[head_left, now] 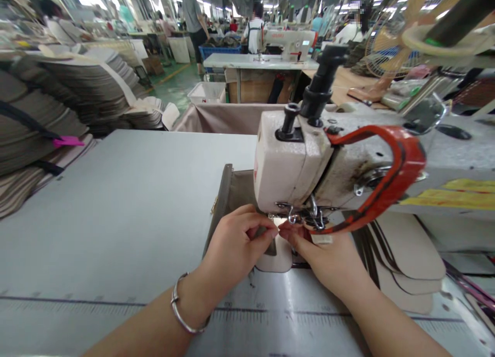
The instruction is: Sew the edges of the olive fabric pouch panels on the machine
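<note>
A white sewing machine (288, 161) with a red curved guard (402, 166) stands over the light table (154, 192). Just below its needle area, my left hand (242, 238) pinches with thumb and forefinger; what lies between them is too small to make out. My right hand (328, 259) faces it from the other side, thumb and fingers pressed together near the needle, their tips almost touching the left ones. Under the machine head and beside my left hand lies a brown fabric piece (242, 187) with a dark edge. A pale rounded piece (274, 261) shows beneath the hands.
Pale rounded panels with dark edges (410, 248) are stacked right of my right hand. Tall stacks of brown pieces (34, 125) stand at the left. A ruler strip (135, 305) crosses the table front. Behind are a fan (394, 42), another sewing machine (288, 42) and several people.
</note>
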The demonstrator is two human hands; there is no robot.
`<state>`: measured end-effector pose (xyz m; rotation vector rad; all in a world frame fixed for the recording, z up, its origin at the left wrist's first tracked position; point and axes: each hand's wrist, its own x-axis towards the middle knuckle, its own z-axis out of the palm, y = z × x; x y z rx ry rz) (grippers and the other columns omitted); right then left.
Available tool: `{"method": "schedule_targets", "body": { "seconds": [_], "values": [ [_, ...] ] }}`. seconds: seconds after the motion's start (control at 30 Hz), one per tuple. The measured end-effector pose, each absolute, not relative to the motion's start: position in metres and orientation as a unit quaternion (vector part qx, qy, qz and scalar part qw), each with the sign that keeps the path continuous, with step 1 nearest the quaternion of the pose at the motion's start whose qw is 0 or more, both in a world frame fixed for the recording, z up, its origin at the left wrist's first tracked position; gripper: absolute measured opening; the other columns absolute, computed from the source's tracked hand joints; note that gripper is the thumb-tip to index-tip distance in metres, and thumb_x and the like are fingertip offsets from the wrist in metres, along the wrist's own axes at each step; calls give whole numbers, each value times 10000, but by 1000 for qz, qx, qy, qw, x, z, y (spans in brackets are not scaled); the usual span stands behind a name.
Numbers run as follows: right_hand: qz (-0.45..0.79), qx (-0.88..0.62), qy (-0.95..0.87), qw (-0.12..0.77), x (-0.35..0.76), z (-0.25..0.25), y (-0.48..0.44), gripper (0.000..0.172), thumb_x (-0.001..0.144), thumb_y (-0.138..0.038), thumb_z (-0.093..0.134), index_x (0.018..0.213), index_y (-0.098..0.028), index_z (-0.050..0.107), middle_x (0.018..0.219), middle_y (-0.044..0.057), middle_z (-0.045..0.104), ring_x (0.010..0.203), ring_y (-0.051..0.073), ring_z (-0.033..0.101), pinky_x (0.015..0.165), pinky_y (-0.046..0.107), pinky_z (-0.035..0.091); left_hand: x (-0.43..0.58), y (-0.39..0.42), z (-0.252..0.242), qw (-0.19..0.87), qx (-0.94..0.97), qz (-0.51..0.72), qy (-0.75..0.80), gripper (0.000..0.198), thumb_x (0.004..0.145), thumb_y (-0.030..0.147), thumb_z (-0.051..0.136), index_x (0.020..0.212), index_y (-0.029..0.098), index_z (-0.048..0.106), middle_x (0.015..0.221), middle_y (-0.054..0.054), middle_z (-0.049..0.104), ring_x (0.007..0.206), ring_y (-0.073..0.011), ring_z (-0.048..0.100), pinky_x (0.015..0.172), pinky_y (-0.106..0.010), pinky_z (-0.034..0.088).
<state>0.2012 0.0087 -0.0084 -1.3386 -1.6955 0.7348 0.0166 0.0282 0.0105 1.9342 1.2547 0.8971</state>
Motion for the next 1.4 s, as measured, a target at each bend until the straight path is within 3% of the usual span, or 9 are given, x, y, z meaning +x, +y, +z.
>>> {"method": "schedule_targets", "body": {
  "seconds": [0.27,0.47,0.67,1.4],
  "values": [
    [277,-548,-676,408,201,-11,10,144,841,-226,636,960,-296,677,961,-46,668,942,153,602,873,297,433,17,30,8,328,735,354,476,127,808,130,665,842,227,740,798,9,641,728,-116,574,639,-225,424],
    [247,-592,-667,378,198,-12,11,52,851,-253,607,865,-241,656,856,-19,662,823,164,608,730,290,436,21,37,4,229,733,361,529,86,765,102,669,728,176,691,690,17,548,610,-102,477,562,-222,364],
    [237,-588,-675,378,196,-10,9,80,867,-256,577,835,-242,649,830,-27,678,787,152,618,700,268,432,25,38,1,191,732,365,543,83,744,109,675,695,165,640,685,28,496,577,-91,423,528,-218,322],
    [213,-586,-686,374,195,-8,8,129,788,-123,562,779,-239,619,759,-33,650,731,144,600,631,243,399,26,37,0,203,724,364,550,92,798,169,620,710,176,646,741,0,612,667,-128,553,607,-235,410]
  ]
}}
